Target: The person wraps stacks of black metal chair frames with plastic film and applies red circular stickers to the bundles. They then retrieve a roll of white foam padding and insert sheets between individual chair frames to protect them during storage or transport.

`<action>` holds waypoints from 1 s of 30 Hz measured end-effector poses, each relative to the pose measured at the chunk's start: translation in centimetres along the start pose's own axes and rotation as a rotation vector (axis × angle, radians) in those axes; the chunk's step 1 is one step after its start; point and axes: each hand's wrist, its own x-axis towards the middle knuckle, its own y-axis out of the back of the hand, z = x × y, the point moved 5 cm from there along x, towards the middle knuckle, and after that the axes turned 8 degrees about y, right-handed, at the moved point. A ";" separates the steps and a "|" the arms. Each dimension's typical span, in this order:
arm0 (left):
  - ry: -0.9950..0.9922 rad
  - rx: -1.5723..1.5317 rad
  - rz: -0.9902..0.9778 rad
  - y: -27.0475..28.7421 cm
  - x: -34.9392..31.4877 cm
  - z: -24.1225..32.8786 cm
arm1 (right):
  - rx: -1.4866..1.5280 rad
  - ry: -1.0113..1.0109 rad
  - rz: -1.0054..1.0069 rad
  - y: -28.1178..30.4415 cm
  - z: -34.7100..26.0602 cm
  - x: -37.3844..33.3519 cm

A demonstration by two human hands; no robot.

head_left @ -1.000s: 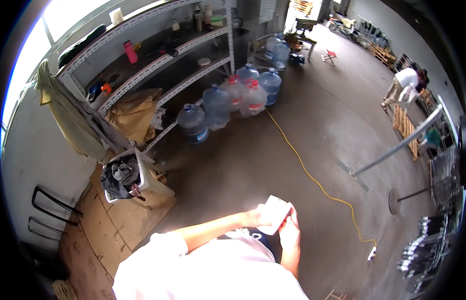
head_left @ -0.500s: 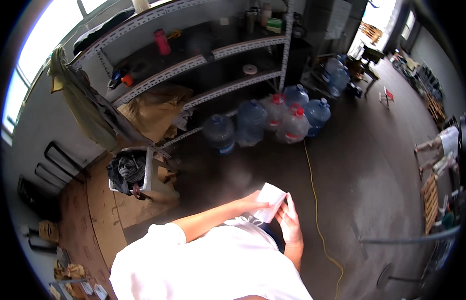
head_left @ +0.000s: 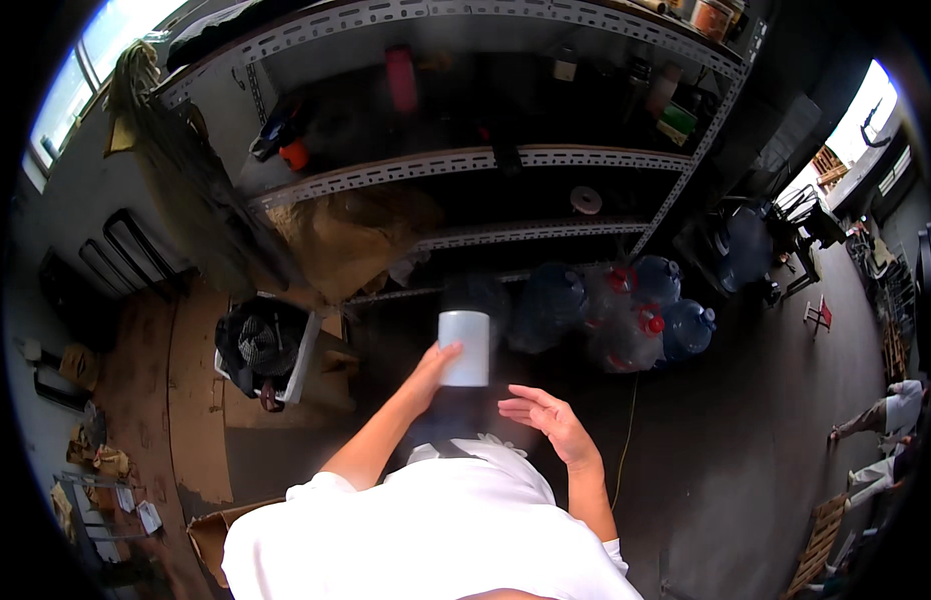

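My left hand (head_left: 426,378) grips a plain white cylinder (head_left: 466,348) by its left side and holds it upright in front of my body. Whether it is a roll or a cup I cannot make out. To the right of it, apart from it, my right hand (head_left: 557,425) has its fingers stretched out toward the left and holds nothing. Beyond my hands stand several large clear-blue water jugs (head_left: 687,332) on the floor, some with red caps.
A metal shelf rack (head_left: 405,165) spans the far side, with a pink bottle (head_left: 401,80) on it. At the left are a white bin (head_left: 303,362) with dark cloth and a hanging jacket (head_left: 170,165). A yellow cord (head_left: 625,440) runs along the floor. People (head_left: 900,412) are at the far right.
Both hands were at the white cylinder before; now my right hand is off it. My left hand has moved it left and farther out, turning it upright. My view has shifted nearer the rack.
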 end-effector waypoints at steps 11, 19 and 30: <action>-0.601 0.425 0.769 18.5 19.3 28.6 | -0.025 0.083 0.259 0.9 -3.5 16.7; -0.744 0.535 0.891 23.7 24.8 33.3 | -0.043 -0.002 0.418 2.1 -3.6 18.6; -1.127 0.822 1.104 20.5 20.5 28.3 | 0.028 -0.053 0.473 1.7 0.7 16.1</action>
